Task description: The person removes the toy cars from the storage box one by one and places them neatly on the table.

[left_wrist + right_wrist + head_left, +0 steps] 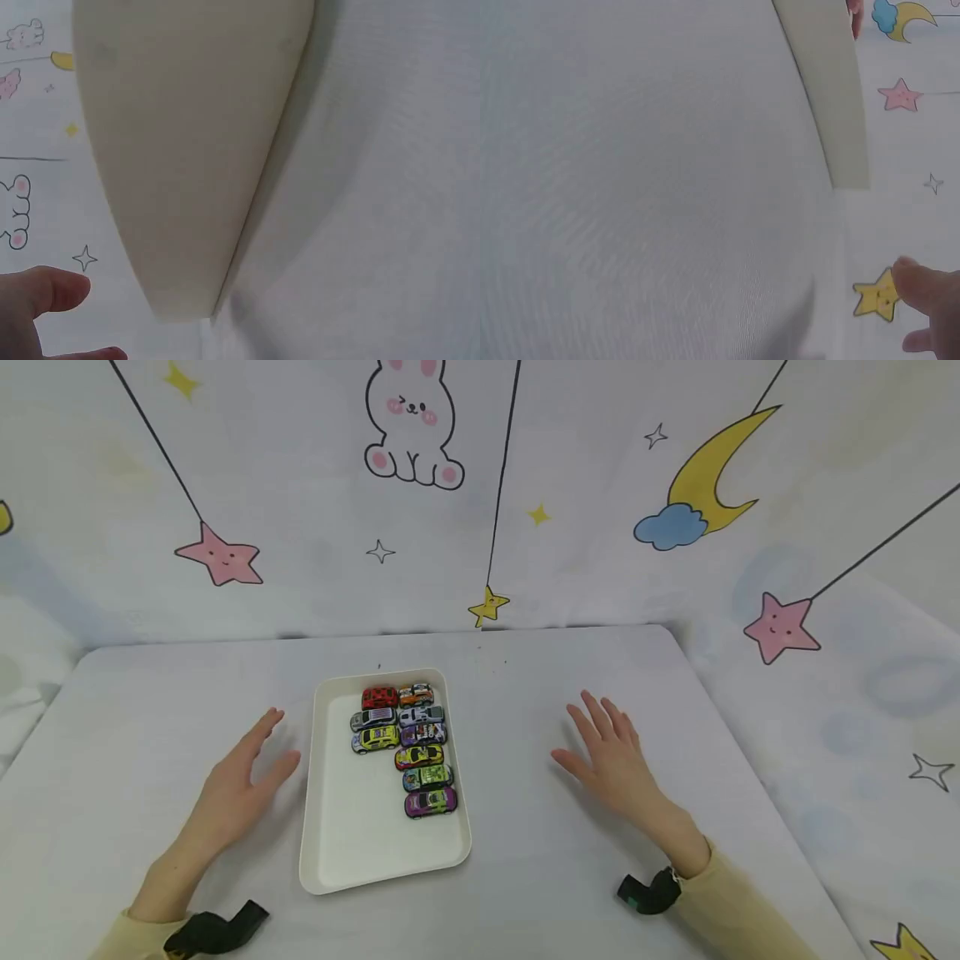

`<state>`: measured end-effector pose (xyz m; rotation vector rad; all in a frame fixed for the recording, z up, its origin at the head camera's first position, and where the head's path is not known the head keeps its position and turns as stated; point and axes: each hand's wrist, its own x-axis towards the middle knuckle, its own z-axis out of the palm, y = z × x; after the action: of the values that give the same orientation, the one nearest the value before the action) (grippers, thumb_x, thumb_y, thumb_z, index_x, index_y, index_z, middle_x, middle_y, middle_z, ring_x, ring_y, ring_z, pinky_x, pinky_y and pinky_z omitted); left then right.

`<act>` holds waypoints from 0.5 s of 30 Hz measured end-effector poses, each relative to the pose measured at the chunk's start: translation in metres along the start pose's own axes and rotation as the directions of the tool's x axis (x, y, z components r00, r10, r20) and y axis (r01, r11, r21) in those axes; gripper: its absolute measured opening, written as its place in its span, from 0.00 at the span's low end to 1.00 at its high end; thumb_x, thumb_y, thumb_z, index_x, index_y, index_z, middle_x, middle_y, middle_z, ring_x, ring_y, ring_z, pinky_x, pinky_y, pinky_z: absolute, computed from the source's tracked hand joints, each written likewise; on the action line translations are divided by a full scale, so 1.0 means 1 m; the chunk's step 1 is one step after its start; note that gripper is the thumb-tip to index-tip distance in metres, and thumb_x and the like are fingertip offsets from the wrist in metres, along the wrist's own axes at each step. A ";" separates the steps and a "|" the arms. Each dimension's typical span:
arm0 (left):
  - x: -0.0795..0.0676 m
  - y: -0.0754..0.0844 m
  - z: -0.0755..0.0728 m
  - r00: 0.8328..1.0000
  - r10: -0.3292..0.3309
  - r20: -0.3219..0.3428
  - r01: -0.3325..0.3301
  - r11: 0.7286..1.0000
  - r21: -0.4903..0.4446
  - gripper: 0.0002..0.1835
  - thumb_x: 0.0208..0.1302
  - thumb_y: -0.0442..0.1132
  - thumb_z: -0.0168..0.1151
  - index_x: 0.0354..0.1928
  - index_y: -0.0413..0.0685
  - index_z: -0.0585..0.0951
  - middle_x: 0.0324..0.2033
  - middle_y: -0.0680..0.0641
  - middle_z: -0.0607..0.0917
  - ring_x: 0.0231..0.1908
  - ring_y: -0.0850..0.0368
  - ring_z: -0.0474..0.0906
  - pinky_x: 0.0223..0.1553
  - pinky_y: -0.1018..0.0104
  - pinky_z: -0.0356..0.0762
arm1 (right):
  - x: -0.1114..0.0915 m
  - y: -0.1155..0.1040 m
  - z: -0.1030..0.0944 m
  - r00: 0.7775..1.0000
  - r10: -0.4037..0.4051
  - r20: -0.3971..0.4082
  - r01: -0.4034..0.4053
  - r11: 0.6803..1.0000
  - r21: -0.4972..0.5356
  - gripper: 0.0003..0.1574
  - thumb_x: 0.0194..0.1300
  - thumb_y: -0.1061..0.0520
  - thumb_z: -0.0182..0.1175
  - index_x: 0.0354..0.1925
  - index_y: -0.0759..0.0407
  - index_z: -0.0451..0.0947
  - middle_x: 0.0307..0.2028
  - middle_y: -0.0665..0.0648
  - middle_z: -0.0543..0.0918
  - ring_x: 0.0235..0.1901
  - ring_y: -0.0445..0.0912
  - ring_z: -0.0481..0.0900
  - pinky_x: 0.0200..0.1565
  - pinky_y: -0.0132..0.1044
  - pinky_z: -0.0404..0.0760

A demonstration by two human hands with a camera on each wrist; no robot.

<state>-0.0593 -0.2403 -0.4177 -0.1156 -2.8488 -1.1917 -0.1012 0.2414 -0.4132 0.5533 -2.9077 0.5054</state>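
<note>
Tray point(360, 835), white, shallow and rectangular, lies between a person's two hands, just beside the left and well apart from the right. Nine small toy cars sit in it, in two columns that run away from the person. The column on the left hand's side has three: a red car point(379, 697) farthest off, then a silver car point(373, 718), then a yellow car point(376, 740), roughly level with that hand's fingertips. The column on the right hand's side has six, from far to near: an orange-and-white car point(416, 695), a pale grey car point(422, 716), a purple-and-white car point(423, 734), a yellow-and-red car point(419, 757), a green car point(427, 777) and a purple-and-green car point(431, 802).

Left hand point(242, 781) is spread wide, fingers extended close together, thumb apart and pointing toward the tray's side, a narrow gap between them. Right hand point(617, 762) is also spread, its fingers slightly fanned and its thumb out toward the tray. Both are raised above a white-covered table point(540, 868), with nothing in their grasp. Beyond the hands rises a white backdrop point(315, 443) printed with a rabbit, stars and a moon.
</note>
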 end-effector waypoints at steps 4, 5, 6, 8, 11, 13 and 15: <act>0.000 0.000 0.008 0.999 -0.019 0.038 0.022 0.996 -0.087 0.36 0.75 0.48 0.56 0.78 0.46 0.56 0.72 0.33 0.64 0.66 0.29 0.65 0.66 0.50 0.72 | 0.002 -0.009 0.008 0.999 -0.051 -0.019 0.052 0.998 0.021 0.44 0.65 0.46 0.66 0.71 0.65 0.65 0.74 0.69 0.60 0.72 0.71 0.53 0.70 0.70 0.51; 0.000 0.000 0.009 0.999 -0.018 0.046 0.023 0.993 -0.112 0.36 0.75 0.48 0.56 0.77 0.45 0.56 0.72 0.34 0.64 0.67 0.30 0.65 0.67 0.62 0.73 | 0.003 -0.011 0.009 0.998 -0.059 -0.021 0.060 0.998 0.025 0.44 0.65 0.46 0.66 0.71 0.65 0.65 0.74 0.69 0.60 0.72 0.71 0.53 0.70 0.70 0.51; -0.001 0.000 0.010 0.998 -0.017 0.053 0.024 0.990 -0.137 0.35 0.75 0.47 0.56 0.77 0.45 0.57 0.72 0.35 0.64 0.67 0.32 0.66 0.65 0.72 0.72 | 0.003 -0.013 0.011 0.998 -0.065 -0.022 0.066 0.997 0.030 0.44 0.65 0.46 0.66 0.71 0.65 0.65 0.74 0.68 0.60 0.72 0.71 0.54 0.70 0.70 0.52; -0.001 0.000 0.012 0.998 -0.007 0.064 0.019 0.983 -0.182 0.35 0.75 0.46 0.56 0.77 0.44 0.57 0.73 0.36 0.65 0.68 0.37 0.67 0.58 0.89 0.67 | 0.004 -0.016 0.014 0.997 -0.075 -0.025 0.076 0.996 0.036 0.44 0.65 0.46 0.66 0.71 0.64 0.65 0.73 0.68 0.61 0.71 0.71 0.55 0.70 0.70 0.53; -0.002 -0.003 0.015 0.997 0.021 0.075 -0.002 0.968 -0.252 0.34 0.75 0.43 0.56 0.77 0.44 0.57 0.72 0.37 0.65 0.67 0.58 0.69 0.53 0.94 0.62 | 0.005 -0.022 0.017 0.996 -0.086 -0.018 0.087 0.995 0.047 0.44 0.65 0.45 0.66 0.71 0.63 0.65 0.73 0.67 0.61 0.71 0.69 0.56 0.70 0.69 0.54; -0.002 -0.004 0.018 0.995 0.045 0.083 -0.020 0.958 -0.287 0.34 0.74 0.41 0.57 0.77 0.44 0.58 0.72 0.37 0.66 0.64 0.73 0.68 0.53 0.93 0.64 | 0.005 -0.026 0.018 0.996 -0.092 -0.009 0.093 0.994 0.053 0.44 0.66 0.45 0.66 0.71 0.63 0.65 0.74 0.66 0.62 0.72 0.68 0.57 0.71 0.68 0.55; -0.001 -0.006 0.020 0.993 0.073 0.088 -0.040 0.944 -0.327 0.34 0.74 0.39 0.58 0.77 0.44 0.58 0.72 0.35 0.66 0.61 0.82 0.65 0.54 0.91 0.66 | 0.006 -0.031 0.019 0.995 -0.095 0.006 0.094 0.993 0.071 0.44 0.66 0.44 0.65 0.72 0.63 0.65 0.74 0.66 0.61 0.72 0.67 0.57 0.71 0.67 0.55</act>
<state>-0.0595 -0.2300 -0.4359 -0.2745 -2.6782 -1.6775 -0.0966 0.2059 -0.4202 0.7008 -2.8652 0.5952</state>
